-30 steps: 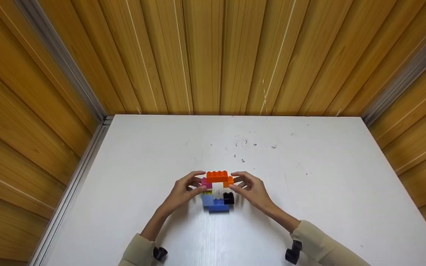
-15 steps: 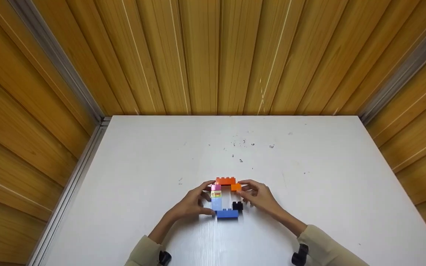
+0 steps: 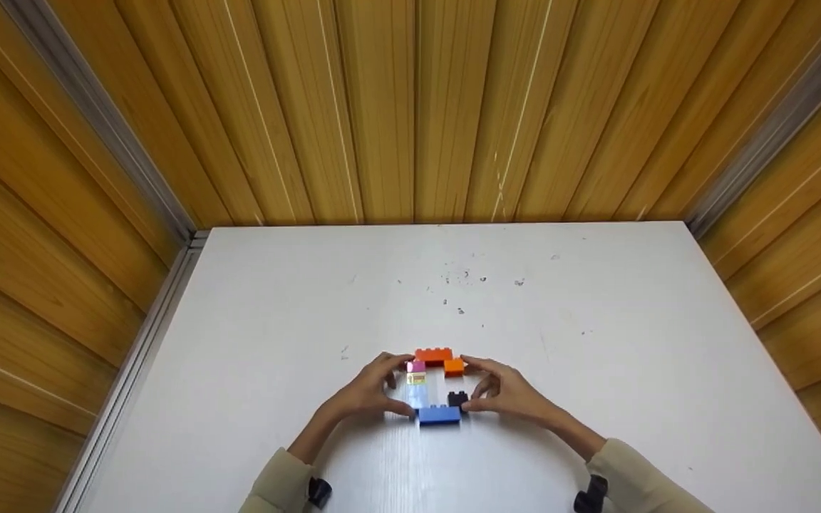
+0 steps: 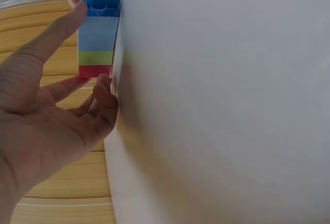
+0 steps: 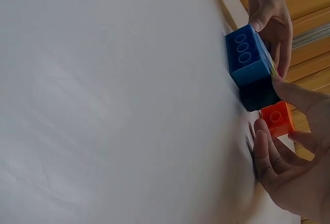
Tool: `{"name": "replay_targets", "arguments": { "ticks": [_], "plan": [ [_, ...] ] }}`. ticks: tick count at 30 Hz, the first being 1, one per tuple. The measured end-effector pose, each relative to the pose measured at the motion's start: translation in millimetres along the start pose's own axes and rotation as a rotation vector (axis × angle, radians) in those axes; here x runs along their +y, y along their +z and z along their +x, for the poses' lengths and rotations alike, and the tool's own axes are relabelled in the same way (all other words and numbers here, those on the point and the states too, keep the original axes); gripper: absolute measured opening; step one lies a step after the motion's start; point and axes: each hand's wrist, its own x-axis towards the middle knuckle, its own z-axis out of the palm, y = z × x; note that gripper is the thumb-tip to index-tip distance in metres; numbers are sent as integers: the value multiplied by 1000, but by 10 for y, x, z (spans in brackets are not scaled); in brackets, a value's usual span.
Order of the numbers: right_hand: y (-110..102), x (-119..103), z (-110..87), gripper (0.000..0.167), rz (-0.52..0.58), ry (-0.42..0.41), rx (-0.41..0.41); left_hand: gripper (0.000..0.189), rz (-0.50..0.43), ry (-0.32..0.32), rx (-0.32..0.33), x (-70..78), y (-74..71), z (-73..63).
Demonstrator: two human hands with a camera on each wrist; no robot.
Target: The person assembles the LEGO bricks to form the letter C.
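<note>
Toy building bricks are joined in a frame on the white table. A long blue brick is nearest the person, an orange-red brick farthest. Light blue, yellow-green and magenta bricks make the left side. On the right, an orange brick and a black brick have a gap between them. My left hand spans the left side, thumb at the blue end, index finger by the magenta brick. My right hand holds the right side, thumb against the black brick, index finger by the orange one.
Wood-patterned panels rise behind the table and at both sides. A metal rail runs along the left edge. Small dark marks dot the tabletop beyond the bricks.
The brick frame has shifted slightly right and gone from tilted to lying flatter. My left thumb moved down to the blue end; later my right thumb went from the orange brick to the black one.
</note>
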Motion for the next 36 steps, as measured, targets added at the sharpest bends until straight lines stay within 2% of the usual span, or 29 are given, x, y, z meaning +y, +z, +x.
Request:
{"name": "replay_targets", "arguments": {
  "ticks": [4,8,15,22,27,32,34,36],
  "plan": [
    [-6,6,39,80,14,-1,-20,90,18,-12,-9,-17,-20,31],
    [-62,9,166,80,32,-1,-7,89,-4,-17,33,-34,-60,122],
    [-217,16,538,76,77,76,1,84,-38,-41,98,-97,-208,399],
    [-379,30,915,74,104,126,14,80,-110,-65,157,-180,-366,708],
    [-442,30,1069,75,109,170,30,76,-108,-107,188,-222,-407,859],
    [-428,18,1112,75,114,171,49,74,-93,-132,186,-238,-431,908],
    [-445,16,1091,75,114,156,47,71,-93,-113,196,-262,-448,867],
    [-494,20,1042,73,88,132,64,67,-88,-71,228,-313,-474,768]
  ]
}}
